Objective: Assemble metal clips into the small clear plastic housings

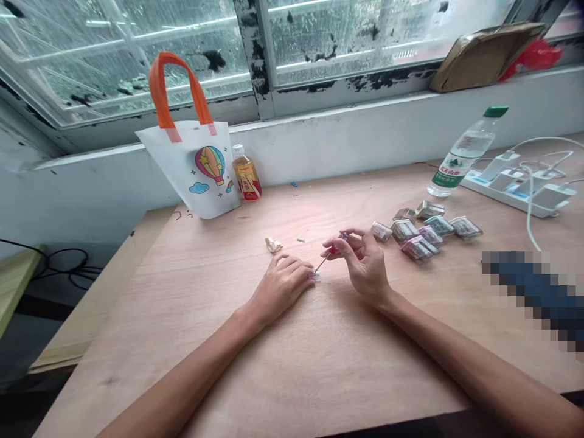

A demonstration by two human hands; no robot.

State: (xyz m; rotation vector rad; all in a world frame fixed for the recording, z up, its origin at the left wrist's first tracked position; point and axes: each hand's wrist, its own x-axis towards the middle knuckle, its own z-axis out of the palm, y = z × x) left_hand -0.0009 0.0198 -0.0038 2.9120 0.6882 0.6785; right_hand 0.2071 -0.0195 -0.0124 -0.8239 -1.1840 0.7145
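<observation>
My right hand [365, 263] is closed around the red and purple handle of a screwdriver [333, 249]. Its thin metal shaft slants down to the left, and the tip meets a small clear plastic piece [316, 275] on the table. My left hand [288, 278] lies low over the wood, its fingertips pressed on that piece and partly covering it. Just beyond the left hand sits a small cream-coloured object [274, 244]. A tiny metallic bit [300, 239] rests between the hands, farther back. Several small transparent cases [420, 248] are grouped right of my right hand.
A white bag [182, 167] with orange handles and a drink bottle [247, 173] stand at the back left. The water bottle [465, 155] leans beside a power strip [511, 191] with plugs and cables at right. A pixelated dark patch [538, 292] covers the right side.
</observation>
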